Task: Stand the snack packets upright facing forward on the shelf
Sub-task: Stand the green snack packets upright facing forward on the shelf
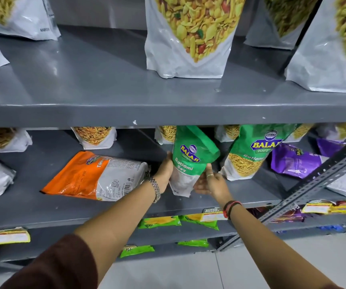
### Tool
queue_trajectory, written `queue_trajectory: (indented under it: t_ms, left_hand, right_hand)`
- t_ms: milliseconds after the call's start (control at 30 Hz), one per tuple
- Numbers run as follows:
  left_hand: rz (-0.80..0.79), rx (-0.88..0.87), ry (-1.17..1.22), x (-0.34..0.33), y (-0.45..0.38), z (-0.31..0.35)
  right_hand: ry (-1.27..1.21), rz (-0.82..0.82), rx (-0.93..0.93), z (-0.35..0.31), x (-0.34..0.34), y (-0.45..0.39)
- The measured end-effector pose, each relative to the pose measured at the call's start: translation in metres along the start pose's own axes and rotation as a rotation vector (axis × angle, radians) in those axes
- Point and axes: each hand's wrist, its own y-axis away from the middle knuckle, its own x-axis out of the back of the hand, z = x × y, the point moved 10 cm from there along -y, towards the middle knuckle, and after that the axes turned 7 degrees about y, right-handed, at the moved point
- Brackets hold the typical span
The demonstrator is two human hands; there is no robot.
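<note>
A green Ratlami Sev packet [191,155] stands nearly upright on the middle grey shelf [126,207], tilted a little to the left. My left hand [163,172] grips its left edge and my right hand [211,182] holds its lower right corner. Just to the right a second green packet [249,153] stands leaning. An orange packet [97,176] lies flat on its side to the left. Purple packets [295,161] lie flat at the right.
White pouches of yellow snack mix [191,36] stand on the upper shelf [168,115]. More white pouches [95,136] line the back of the middle shelf. A slotted metal upright [305,186] slants across the right. Small green packets [159,222] sit on lower shelves.
</note>
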Motion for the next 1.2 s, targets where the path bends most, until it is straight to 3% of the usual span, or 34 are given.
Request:
queue_trajectory:
  t_ms: [133, 233, 400, 500, 667, 800, 967, 1200]
  left_hand:
    - [-0.083, 0.006, 0.044, -0.013, 0.016, 0.019]
    - [0.003, -0.011, 0.020, -0.002, 0.011, 0.020]
    - [0.112, -0.097, -0.164, 0.031, 0.018, 0.001]
    - [0.066, -0.061, -0.190, 0.037, 0.036, -0.016]
    - [-0.025, 0.141, -0.062, 0.017, 0.062, -0.050]
    - [-0.093, 0.135, 0.024, -0.003, 0.068, -0.049]
    - [0.035, 0.069, 0.149, -0.002, 0.066, -0.031]
    - [0.159, -0.090, 0.275, 0.019, 0.056, 0.012]
  right_hand:
    - [-0.026, -0.107, 0.003, 0.004, -0.032, 0.011]
    - [0.008, -0.148, 0.001, -0.001, -0.042, 0.021]
    - [0.144, -0.010, 0.007, 0.003, 0.000, 0.023]
    - [0.146, 0.061, 0.026, -0.003, 0.024, 0.010]
    - [-0.047, -0.022, 0.043, -0.045, 0.013, -0.013]
    - [-0.085, -0.194, 0.047, -0.029, -0.007, -0.071]
    - [-0.007, -0.198, 0.053, -0.051, -0.016, -0.006]
    - [-0.127, -0.256, 0.049, -0.022, -0.006, 0.013]
